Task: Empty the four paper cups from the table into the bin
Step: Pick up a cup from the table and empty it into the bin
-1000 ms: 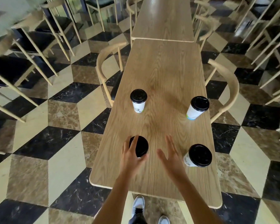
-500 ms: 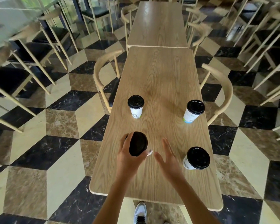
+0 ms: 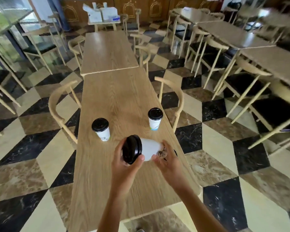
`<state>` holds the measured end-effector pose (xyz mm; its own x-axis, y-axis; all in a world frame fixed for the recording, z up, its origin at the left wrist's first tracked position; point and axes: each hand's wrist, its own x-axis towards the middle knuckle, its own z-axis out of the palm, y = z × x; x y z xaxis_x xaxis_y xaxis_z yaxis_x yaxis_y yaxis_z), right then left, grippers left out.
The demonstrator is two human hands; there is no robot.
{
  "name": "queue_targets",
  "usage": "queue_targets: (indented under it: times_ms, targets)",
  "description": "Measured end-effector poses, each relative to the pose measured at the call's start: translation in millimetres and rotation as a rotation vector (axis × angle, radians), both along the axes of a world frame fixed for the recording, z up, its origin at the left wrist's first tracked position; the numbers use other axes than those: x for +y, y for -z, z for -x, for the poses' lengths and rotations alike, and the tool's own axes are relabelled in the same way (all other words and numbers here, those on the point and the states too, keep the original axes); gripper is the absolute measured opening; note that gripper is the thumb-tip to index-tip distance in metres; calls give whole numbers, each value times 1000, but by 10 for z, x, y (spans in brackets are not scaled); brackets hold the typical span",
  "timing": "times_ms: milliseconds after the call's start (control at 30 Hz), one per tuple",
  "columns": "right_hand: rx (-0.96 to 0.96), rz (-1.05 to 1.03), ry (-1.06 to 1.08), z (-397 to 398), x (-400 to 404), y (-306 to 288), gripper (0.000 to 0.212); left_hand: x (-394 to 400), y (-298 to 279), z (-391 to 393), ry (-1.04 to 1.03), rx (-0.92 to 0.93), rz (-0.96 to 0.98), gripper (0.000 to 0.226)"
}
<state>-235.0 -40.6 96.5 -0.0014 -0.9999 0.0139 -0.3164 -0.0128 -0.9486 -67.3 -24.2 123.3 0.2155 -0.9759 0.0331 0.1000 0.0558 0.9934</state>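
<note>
I observe a long wooden table running away from me across a checkered floor, with a second table butted against its far end. Curved-back chairs stand on both sides. Two lidded paper cups stand upright on the table: the left cup and, further off, the right cup, well apart. A third, the tilted cup, is lifted clear of the table, its black lid turned toward me. My left hand is clamped around the lid end, thumb at its rim. My right hand cups the white body near the base, fingers curled against it.
</note>
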Motion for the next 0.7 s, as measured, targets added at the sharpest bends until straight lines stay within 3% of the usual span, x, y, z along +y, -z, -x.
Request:
queue_targets:
  times_ms: [167, 300, 500, 600, 700]
  targets:
    - [-52, 28, 207, 836, 377, -238, 78, 18, -139, 799, 213, 14, 33, 70]
    - [-42, 61, 388, 1612, 890, -386, 78, 198, -236, 1599, 394, -28, 68, 76]
    - [-52, 64, 628, 2886, 1907, -516, 89, 804, -273, 2998, 663, -49, 79, 71]
    - [33, 90, 776, 3568, 2499, -529, 94, 1190, -278, 3777, 809, -40, 86, 70]
    - [60, 95, 927, 4171, 3137, -536, 86, 1612, -272, 4562, 975, -29, 79, 66]
